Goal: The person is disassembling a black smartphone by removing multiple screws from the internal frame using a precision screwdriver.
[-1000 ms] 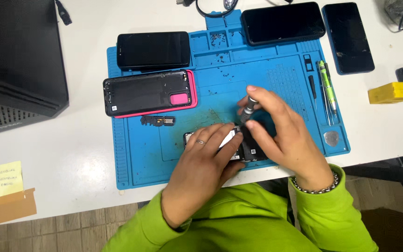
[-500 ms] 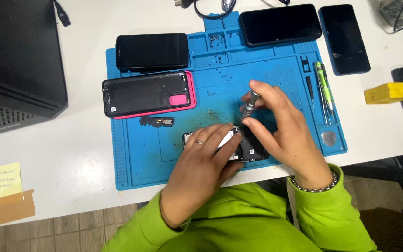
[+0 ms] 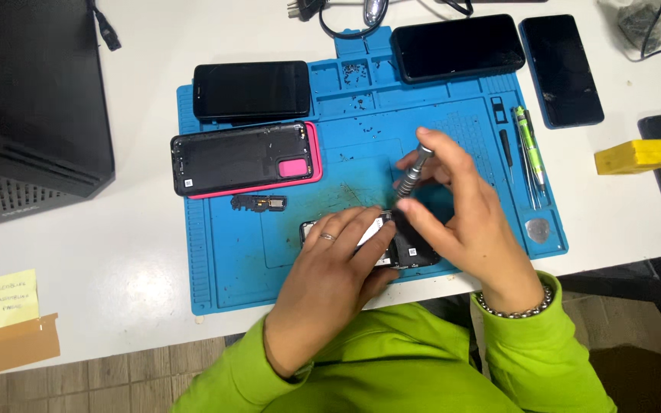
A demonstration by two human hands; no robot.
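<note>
Presently, left hand (image 3: 334, 264) pins opened phone (image 3: 392, 245) at mat's (image 3: 231, 260) near edge; right hand (image 3: 460, 210) grasps screwdriver (image 3: 415, 172).

White table (image 3: 154, 252), wood-look floor (image 3: 116, 375)

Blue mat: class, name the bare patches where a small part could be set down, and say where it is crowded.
Free: the blue mat at its lower left, below the small black part, and the middle strip right of the pink-edged back cover. Crowded: around the left hand, right hand and screwdriver.
</note>
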